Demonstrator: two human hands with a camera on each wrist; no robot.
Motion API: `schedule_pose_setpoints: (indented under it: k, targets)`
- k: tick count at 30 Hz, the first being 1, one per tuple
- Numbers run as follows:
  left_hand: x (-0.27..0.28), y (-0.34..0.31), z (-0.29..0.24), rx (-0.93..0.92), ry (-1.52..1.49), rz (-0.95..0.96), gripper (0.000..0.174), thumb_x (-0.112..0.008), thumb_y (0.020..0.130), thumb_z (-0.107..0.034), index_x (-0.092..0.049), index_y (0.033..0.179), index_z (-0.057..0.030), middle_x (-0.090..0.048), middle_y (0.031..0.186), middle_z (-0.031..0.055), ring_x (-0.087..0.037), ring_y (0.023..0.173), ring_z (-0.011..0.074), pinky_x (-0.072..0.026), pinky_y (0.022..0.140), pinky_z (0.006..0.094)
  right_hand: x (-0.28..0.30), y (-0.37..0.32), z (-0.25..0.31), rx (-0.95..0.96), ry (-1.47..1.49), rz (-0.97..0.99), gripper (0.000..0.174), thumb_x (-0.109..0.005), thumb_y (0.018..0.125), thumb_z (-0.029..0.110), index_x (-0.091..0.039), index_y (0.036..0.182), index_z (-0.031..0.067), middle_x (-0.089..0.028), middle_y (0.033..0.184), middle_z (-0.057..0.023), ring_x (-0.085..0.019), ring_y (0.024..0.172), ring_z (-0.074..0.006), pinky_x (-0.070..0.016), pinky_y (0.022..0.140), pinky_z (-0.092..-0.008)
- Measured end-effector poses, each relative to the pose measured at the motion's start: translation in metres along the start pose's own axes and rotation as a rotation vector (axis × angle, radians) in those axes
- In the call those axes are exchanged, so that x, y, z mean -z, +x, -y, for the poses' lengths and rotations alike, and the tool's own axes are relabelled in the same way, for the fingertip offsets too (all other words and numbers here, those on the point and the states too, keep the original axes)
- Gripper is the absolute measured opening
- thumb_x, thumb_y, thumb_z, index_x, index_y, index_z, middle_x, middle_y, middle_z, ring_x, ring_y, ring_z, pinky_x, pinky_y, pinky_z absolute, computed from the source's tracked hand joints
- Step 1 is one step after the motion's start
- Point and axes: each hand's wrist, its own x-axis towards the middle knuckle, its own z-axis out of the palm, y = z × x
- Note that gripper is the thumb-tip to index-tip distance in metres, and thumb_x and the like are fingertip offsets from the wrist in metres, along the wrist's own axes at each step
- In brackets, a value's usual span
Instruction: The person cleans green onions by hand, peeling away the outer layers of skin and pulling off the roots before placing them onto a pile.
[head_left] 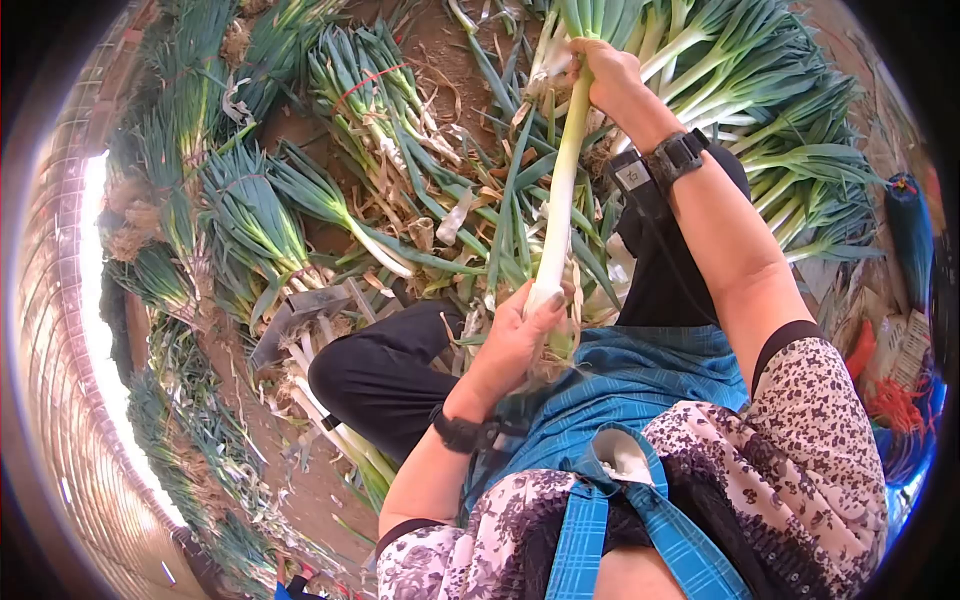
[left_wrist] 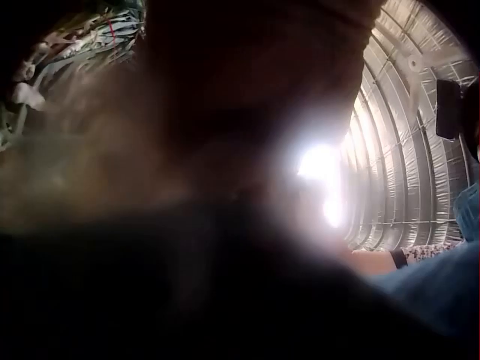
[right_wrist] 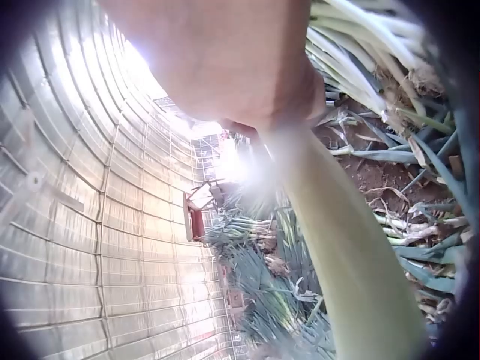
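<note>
A long, thick green onion (head_left: 562, 190) slants across the front of the person's lap, its pale shank low and its green leaves at the top. The left hand (head_left: 512, 345) grips the white lower end, with the thumb across it and shaggy roots just below. Higher up, the right hand (head_left: 608, 80) holds the stalk where it turns green. In the right wrist view the onion's pale green stalk (right_wrist: 345, 247) runs down from the right hand (right_wrist: 240, 67). The left wrist view is mostly dark and blurred, so the left hand's fingers are hidden there.
A fanned pile of green onions (head_left: 790, 130) lies at the right. Tied bundles (head_left: 250, 215) and loose leaf scraps cover the soil at the left. Beside the left knee stands a metal piece (head_left: 300, 320). Red string (head_left: 900, 405) lies at the far right.
</note>
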Motion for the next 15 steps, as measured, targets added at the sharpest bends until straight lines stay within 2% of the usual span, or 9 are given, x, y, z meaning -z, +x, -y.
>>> schedule_pose_setpoints:
  k: [1, 2, 5, 7, 9, 10, 11, 13, 15]
  targets:
    - [-0.003, -0.006, -0.005, 0.058, -0.169, 0.019, 0.034, -0.057, 0.093, -0.027, -0.056, 0.114, -0.0011, -0.058, 0.091, -0.0001, -0.053, 0.081, 0.0063, -0.0444, 0.073, 0.0214, 0.003, 0.005, 0.002, 0.006, 0.026, -0.016, 0.011, -0.065, 0.076, -0.005, -0.057, 0.080, -0.0101, -0.052, 0.065, -0.0113, -0.050, 0.050, -0.0207, -0.0422, 0.043, -0.0353]
    - [-0.007, -0.012, -0.009, 0.019, -0.108, -0.018, 0.036, -0.053, 0.095, -0.031, -0.056, 0.114, -0.0007, -0.058, 0.089, -0.0007, -0.054, 0.079, 0.0060, -0.0447, 0.069, 0.0204, 0.004, 0.009, 0.003, 0.014, 0.056, -0.032, 0.011, -0.068, 0.072, -0.007, -0.057, 0.073, -0.0098, -0.053, 0.062, -0.0124, -0.051, 0.046, -0.0219, -0.0413, 0.039, -0.0369]
    - [-0.006, -0.031, -0.026, 0.182, -0.293, 0.018, 0.034, -0.051, 0.096, -0.033, -0.055, 0.110, -0.0015, -0.059, 0.089, 0.0015, -0.051, 0.073, 0.0055, -0.0431, 0.064, 0.0193, 0.000, 0.006, 0.010, 0.001, 0.040, -0.136, 0.011, -0.068, 0.072, -0.008, -0.057, 0.070, -0.0100, -0.054, 0.062, -0.0140, -0.051, 0.045, -0.0233, -0.0410, 0.038, -0.0374]
    - [0.000, -0.036, -0.017, 0.156, -0.228, 0.042, 0.039, -0.049, 0.096, -0.037, -0.057, 0.108, -0.0010, -0.060, 0.083, 0.0022, -0.055, 0.068, 0.0076, -0.0454, 0.061, 0.0212, -0.001, 0.009, 0.011, 0.029, -0.002, -0.128, 0.010, -0.067, 0.072, -0.008, -0.057, 0.070, -0.0100, -0.057, 0.062, -0.0151, -0.052, 0.044, -0.0238, -0.0418, 0.038, -0.0375]
    - [0.004, -0.044, -0.014, 0.186, -0.145, 0.014, 0.036, -0.049, 0.096, -0.037, -0.057, 0.095, -0.0023, -0.055, 0.073, 0.0009, -0.050, 0.060, 0.0069, -0.0425, 0.056, 0.0212, -0.001, 0.017, 0.014, 0.034, -0.090, -0.194, 0.013, -0.063, 0.083, 0.002, -0.065, 0.076, -0.0089, -0.055, 0.062, -0.0137, -0.053, 0.052, -0.0228, -0.0445, 0.050, -0.0345]
    - [-0.001, -0.049, -0.029, 0.243, -0.164, 0.010, 0.035, -0.048, 0.097, -0.036, -0.052, 0.082, -0.0046, -0.047, 0.064, -0.0021, -0.042, 0.056, 0.0055, -0.0374, 0.051, 0.0206, 0.006, 0.033, 0.015, 0.006, -0.103, -0.191, 0.003, -0.064, 0.076, -0.001, -0.063, 0.079, -0.0021, -0.063, 0.070, -0.0123, -0.060, 0.054, -0.0244, -0.0479, 0.047, -0.0378]
    - [-0.001, -0.053, -0.027, 0.242, -0.167, 0.012, 0.035, -0.048, 0.097, -0.036, -0.052, 0.082, -0.0046, -0.047, 0.064, -0.0021, -0.042, 0.056, 0.0055, -0.0374, 0.051, 0.0206, 0.021, 0.046, 0.017, 0.008, -0.106, -0.192, 0.003, -0.064, 0.076, -0.001, -0.063, 0.079, -0.0021, -0.063, 0.070, -0.0123, -0.060, 0.054, -0.0244, -0.0479, 0.047, -0.0378]
    - [-0.002, -0.069, -0.018, 0.222, -0.095, -0.034, 0.036, -0.048, 0.097, -0.035, -0.047, 0.075, -0.0062, -0.040, 0.061, -0.0036, -0.038, 0.054, 0.0056, -0.0345, 0.049, 0.0206, 0.068, 0.080, 0.030, 1.014, -1.550, -0.062, 0.011, -0.059, 0.082, 0.013, -0.068, 0.088, 0.0122, -0.068, 0.083, -0.0059, -0.066, 0.075, -0.0238, -0.0515, 0.064, -0.0388]
    - [0.006, -0.090, 0.003, 0.145, -0.090, -0.080, 0.034, -0.048, 0.097, -0.032, -0.049, 0.076, -0.0056, -0.041, 0.061, -0.0033, -0.038, 0.053, 0.0062, -0.0329, 0.049, 0.0208, 0.107, 0.113, 0.095, 1.006, -1.710, -0.189, 0.019, -0.052, 0.085, 0.022, -0.067, 0.097, 0.0245, -0.067, 0.099, -0.0005, -0.065, 0.095, -0.0212, -0.0493, 0.078, -0.0366]
